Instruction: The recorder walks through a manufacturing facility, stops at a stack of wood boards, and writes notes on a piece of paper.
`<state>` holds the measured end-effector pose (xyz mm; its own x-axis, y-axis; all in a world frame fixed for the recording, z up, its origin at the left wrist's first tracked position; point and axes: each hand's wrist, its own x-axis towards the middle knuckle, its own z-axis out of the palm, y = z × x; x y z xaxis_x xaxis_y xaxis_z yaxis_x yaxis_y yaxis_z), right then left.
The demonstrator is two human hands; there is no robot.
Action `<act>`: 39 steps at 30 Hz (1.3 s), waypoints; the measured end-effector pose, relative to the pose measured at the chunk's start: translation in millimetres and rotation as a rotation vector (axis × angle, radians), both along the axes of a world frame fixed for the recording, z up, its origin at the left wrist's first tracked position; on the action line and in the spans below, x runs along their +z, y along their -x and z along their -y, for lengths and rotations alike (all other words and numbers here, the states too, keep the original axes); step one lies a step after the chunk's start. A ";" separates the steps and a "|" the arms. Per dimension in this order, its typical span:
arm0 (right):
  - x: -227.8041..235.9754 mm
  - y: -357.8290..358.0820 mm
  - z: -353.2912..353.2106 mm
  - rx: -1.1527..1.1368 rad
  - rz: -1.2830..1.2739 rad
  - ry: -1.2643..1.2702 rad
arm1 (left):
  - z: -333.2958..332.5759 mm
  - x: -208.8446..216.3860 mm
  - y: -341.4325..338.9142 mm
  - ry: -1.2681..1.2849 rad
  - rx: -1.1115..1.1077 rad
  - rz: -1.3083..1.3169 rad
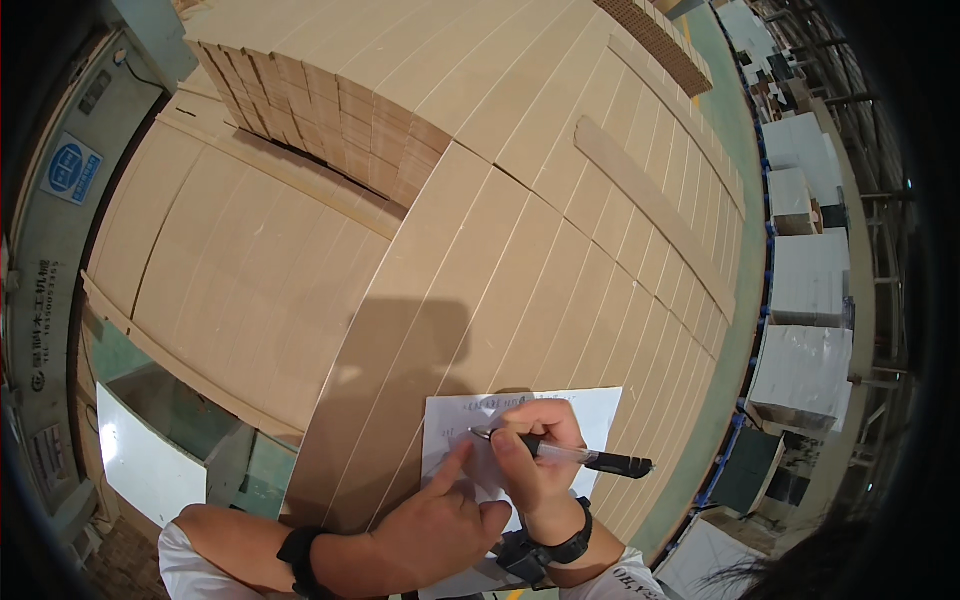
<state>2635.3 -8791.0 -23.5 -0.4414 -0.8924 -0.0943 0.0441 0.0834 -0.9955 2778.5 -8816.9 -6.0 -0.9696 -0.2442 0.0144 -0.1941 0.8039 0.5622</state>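
Note:
A black pen with a clear barrel [622, 464] is gripped between the fingers of my right hand [535, 462]. Its tip meets a white sheet of paper [600, 408], which bears handwriting near its far edge. My left hand [432, 530] rests on the sheet's near left part, index finger stretched toward the pen tip, thumb apart, the other fingers bent underneath. The paper lies on a stack of tan boards [400, 440]. Dark bands circle both my wrists.
Higher board stacks [330, 110] rise at the far left beside a lower board surface [250, 270]. Two loose strips [650, 210] lie on the far right boards. A grey machine [60, 230] borders the left, with a white panel [150, 450] near it. White-topped stacks [805, 280] line the right.

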 end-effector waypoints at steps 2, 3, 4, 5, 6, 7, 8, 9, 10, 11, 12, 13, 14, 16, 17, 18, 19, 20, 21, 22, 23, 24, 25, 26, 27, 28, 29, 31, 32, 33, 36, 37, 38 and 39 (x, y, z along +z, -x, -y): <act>5.0 6.3 4.2 0.193 -0.137 -0.031 | -4.0 -6.8 0.8 0.013 0.020 -0.007; 5.7 7.3 3.8 0.192 -0.134 -0.028 | -7.0 -10.6 1.4 0.016 0.074 -0.068; 5.7 8.6 3.4 0.194 -0.074 -0.056 | -7.0 -11.0 2.4 0.019 0.128 -0.131; 5.6 9.2 3.0 0.196 -0.014 -0.084 | -7.2 -10.9 2.6 0.020 0.127 -0.129; 5.1 8.4 2.0 0.195 -0.014 -0.084 | -7.3 -10.6 2.8 -0.011 0.107 -0.116; 3.7 6.0 1.1 0.161 -0.032 -0.082 | -6.8 -10.0 2.5 -0.041 0.092 -0.098; 2.4 4.0 -0.1 0.127 -0.052 -0.080 | -7.0 -10.3 2.0 -0.040 0.096 -0.095; -0.7 3.0 -2.0 0.131 -0.050 -0.080 | -7.2 -10.7 1.5 -0.007 0.108 -0.110; -3.9 3.1 -4.1 0.137 -0.180 -0.004 | -6.5 -10.1 1.9 0.025 0.119 -0.128; -4.9 2.9 -4.3 0.143 -0.310 0.073 | -6.1 -8.5 1.7 0.024 0.122 -0.131; -1.5 3.5 -4.3 0.137 -0.349 0.058 | -5.7 -5.9 1.0 0.026 0.087 -0.067; 2.7 2.7 -2.1 0.140 -0.352 0.057 | -5.1 -4.9 1.0 0.027 0.052 -0.002; 6.7 1.9 0.4 0.194 -0.435 0.049 | -5.8 -6.7 0.9 0.026 0.055 -0.006; 6.0 1.5 2.2 0.252 -0.519 0.041 | -8.7 -11.1 0.5 0.062 0.073 -0.034; 3.3 1.3 2.2 0.240 -0.522 0.052 | -9.9 -10.9 0.6 0.060 0.073 -0.040; 2.3 1.4 2.2 0.229 -0.524 0.062 | -10.9 -10.3 0.9 0.064 0.083 -0.041; 2.2 1.3 2.7 0.232 -0.524 0.063 | -9.9 -9.1 0.8 0.071 0.095 -0.036; 2.8 1.4 2.9 0.242 -0.521 0.052 | -9.0 -7.5 0.1 0.071 0.098 -0.035; 3.4 1.6 3.0 0.253 -0.519 0.042 | -8.3 -5.3 -1.2 0.041 0.064 0.003; 3.6 2.3 2.4 0.254 -0.519 0.039 | -5.4 -1.5 -1.4 0.009 0.029 0.040; 3.9 3.0 1.6 0.232 -0.518 0.022 | -2.2 1.8 -1.2 0.007 0.029 0.039; 3.6 3.5 0.7 0.210 -0.516 0.004 | 1.3 4.7 -0.6 0.012 0.028 0.014; 3.1 2.8 0.3 0.213 -0.514 0.005 | 3.4 6.6 -1.1 0.019 0.031 -0.008; 2.2 2.0 -0.2 0.211 -0.486 0.044 | 0.6 3.2 -2.4 0.019 0.035 -0.005; 1.1 1.3 0.0 0.209 -0.456 0.083 | -4.5 -2.9 -4.2 0.021 0.046 -0.015; 0.5 2.3 0.2 0.209 -0.458 0.080 | -4.8 -4.5 -3.5 0.020 0.053 -0.030; -0.2 3.3 0.7 0.236 -0.475 0.087 | -5.7 -5.3 -3.3 0.018 0.053 -0.031; -1.0 3.7 1.6 0.263 -0.491 0.093 | -5.1 -3.8 -3.2 0.003 0.035 -0.010; -1.5 3.0 2.2 0.260 -0.509 0.095 | -3.3 -2.2 -2.4 0.001 0.035 -0.011; -1.8 2.8 2.7 0.256 -0.526 0.096 | -1.5 -0.7 -0.9 0.010 0.062 -0.036; 0.1 1.4 5.4 0.269 -0.515 0.091 | 3.0 5.7 -1.6 0.049 0.061 -0.023; 0.5 1.4 5.4 0.270 -0.514 0.090 | 3.3 6.1 -1.6 0.075 0.029 0.010; 1.0 1.5 5.1 0.266 -0.528 0.072 | 3.0 5.1 -1.3 0.075 0.029 0.011; 1.9 2.0 4.7 0.261 -0.541 0.054 | 2.7 3.9 -0.6 0.092 0.041 -0.004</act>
<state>2633.3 -8795.7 -21.6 -0.1796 -0.9750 0.1311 -0.4852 -0.0282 -0.8740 2779.0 -8819.6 -2.1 -0.9588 -0.2809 0.0428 -0.2254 0.8435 0.4876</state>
